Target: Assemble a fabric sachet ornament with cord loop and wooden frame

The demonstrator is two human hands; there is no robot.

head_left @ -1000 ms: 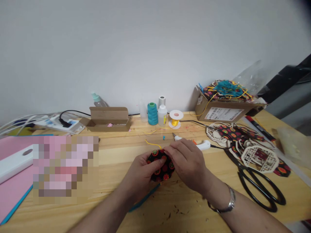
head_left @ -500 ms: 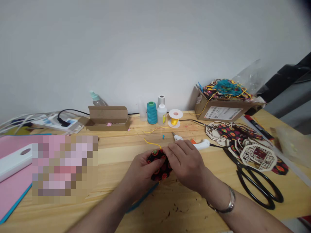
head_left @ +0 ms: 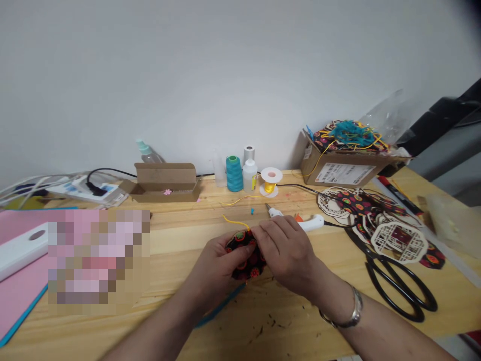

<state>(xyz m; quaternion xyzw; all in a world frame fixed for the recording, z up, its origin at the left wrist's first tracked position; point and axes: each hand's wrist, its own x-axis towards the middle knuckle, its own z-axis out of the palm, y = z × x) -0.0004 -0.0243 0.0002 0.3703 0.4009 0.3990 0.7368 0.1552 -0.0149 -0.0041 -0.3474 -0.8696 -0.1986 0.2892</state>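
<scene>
Likely light and stiffish, the round black red-patterned fabric piece [head_left: 248, 267] suits edge holds; left hand [head_left: 215, 263] and right hand [head_left: 288, 250] pinch it

No legible text, even on box label [head_left: 343, 173]

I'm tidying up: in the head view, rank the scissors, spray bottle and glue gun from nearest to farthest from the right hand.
1. Glue gun: just beyond the right hand.
2. Scissors: farther right.
3. Spray bottle: far back left.

Black fabric piece [head_left: 244, 271] patterned red, orange and green; yellow cord [head_left: 235, 221].
</scene>
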